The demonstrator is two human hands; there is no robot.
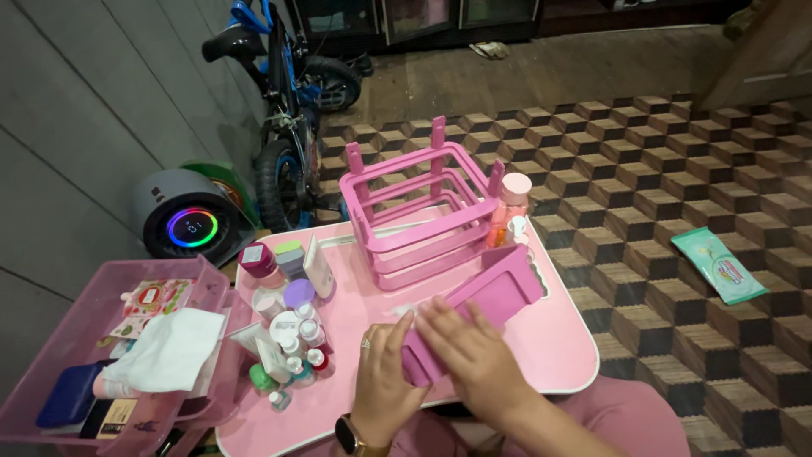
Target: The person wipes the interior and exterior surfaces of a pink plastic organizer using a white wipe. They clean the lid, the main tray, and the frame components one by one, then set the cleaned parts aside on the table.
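Head view: pink tray (499, 292) under both hands (440, 360).

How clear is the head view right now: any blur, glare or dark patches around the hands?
Head view: both hands, left hand and right hand, slightly soft on the pink panel; mild glare on the pink table; dim upper background; glowing ring on the speaker.

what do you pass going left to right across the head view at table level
pink bin with a white cloth → cluster of small bottles → left hand → right hand on a pink plastic panel → green packet on the floor
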